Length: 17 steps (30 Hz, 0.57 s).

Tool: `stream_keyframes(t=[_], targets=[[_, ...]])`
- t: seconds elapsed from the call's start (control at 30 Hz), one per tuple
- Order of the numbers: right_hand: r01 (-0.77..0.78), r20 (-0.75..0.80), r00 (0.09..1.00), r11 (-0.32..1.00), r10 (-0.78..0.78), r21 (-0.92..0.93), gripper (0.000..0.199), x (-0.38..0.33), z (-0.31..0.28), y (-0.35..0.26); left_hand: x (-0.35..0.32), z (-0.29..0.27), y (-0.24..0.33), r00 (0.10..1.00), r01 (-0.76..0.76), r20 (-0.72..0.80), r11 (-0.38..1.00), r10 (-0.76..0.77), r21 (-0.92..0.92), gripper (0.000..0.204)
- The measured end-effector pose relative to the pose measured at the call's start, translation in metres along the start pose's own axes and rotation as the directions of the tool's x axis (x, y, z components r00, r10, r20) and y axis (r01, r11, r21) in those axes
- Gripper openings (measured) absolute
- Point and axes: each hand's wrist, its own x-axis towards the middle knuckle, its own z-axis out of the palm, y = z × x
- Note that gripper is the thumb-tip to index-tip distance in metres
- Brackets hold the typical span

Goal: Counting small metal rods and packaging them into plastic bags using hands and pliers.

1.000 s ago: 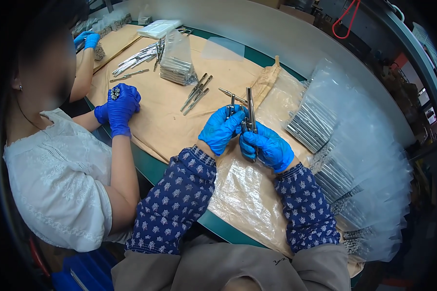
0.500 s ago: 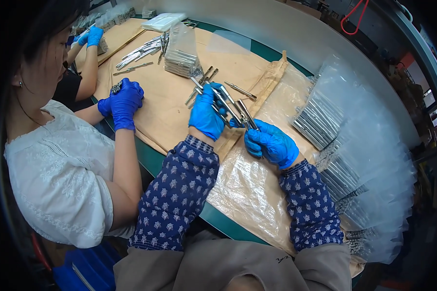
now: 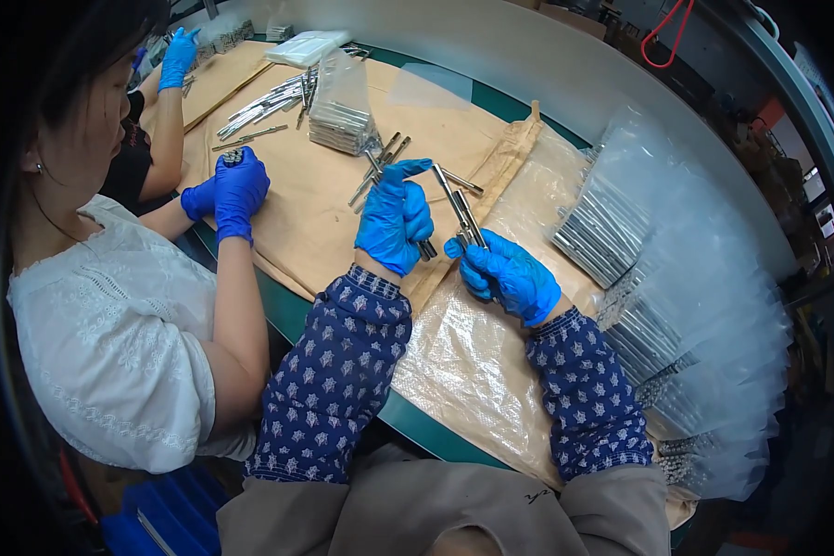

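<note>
Two blue-gloved hands above the brown paper sheet [image 3: 315,213]: left hand [image 3: 394,218] closed on dark metal rods [image 3: 424,246], right hand [image 3: 508,273] gripping thin metal rods [image 3: 461,208] upright, bagged stacks [image 3: 612,232] alongside

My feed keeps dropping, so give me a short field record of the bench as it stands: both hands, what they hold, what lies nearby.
left hand: blue glove, gripping dark-tipped metal rods
right hand: blue glove, holding thin metal rods upright
surface: brown paper on a green table
loose rods: on the paper beyond the left hand
bagged rods: clear bags stacked to the right
co-worker: blue-gloved hands holding small parts, left of the person
</note>
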Motion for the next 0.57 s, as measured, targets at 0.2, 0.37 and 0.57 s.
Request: stream_keyframes(t=[0.2, 0.37, 0.57], targets=[[-0.038, -0.033, 0.999, 0.996, 0.035, -0.076, 0.028, 0.001, 0.006, 0.001, -0.011, 0.018, -0.003, 1.0, 0.004, 0.022, 0.966, -0.01, 0.259, 0.028], [-0.009, 0.024, 1.0, 0.99, 0.012, -0.144, 0.028, 0.001, 0.001, 0.006, -0.007, 0.012, 0.005, 0.996, -0.062, 0.084, 0.949, 0.038, 0.308, 0.029], [0.019, 0.063, 0.998, 0.985, -0.008, -0.172, 0.034, 0.003, -0.009, 0.013, -0.013, 0.008, -0.009, 0.95, -0.017, 0.229, 0.699, -0.211, 0.715, 0.023]])
